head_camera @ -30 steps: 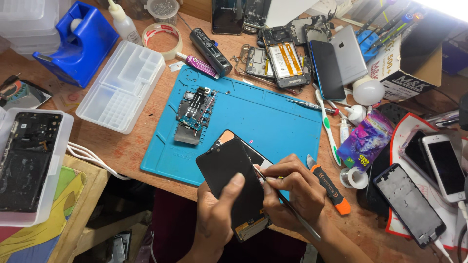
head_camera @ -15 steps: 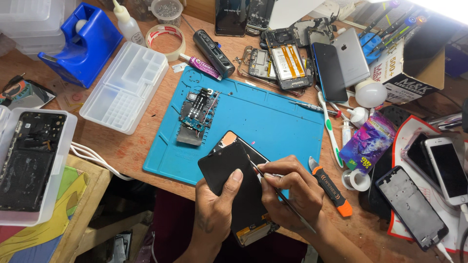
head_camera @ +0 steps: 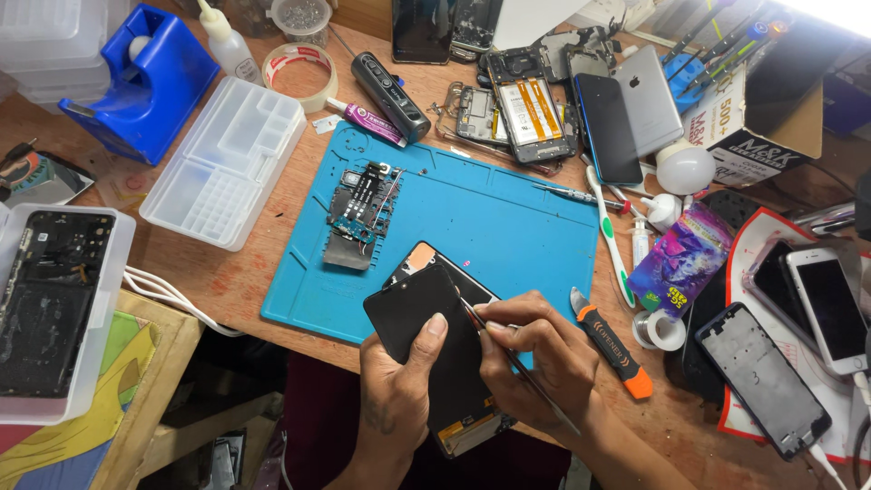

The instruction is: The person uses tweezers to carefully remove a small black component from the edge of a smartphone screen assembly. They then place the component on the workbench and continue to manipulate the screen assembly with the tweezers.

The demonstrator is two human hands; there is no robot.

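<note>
Phone [head_camera: 435, 336] shifted slightly; r. hand [head_camera: 535, 358] holds tweezers [head_camera: 517, 363]

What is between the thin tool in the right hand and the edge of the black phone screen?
Nothing visible. The right hand holds the thin tool, whose tip already meets the edge of the black phone screen. The left hand grips the screen from below, thumb on its face beside the tip.
</note>
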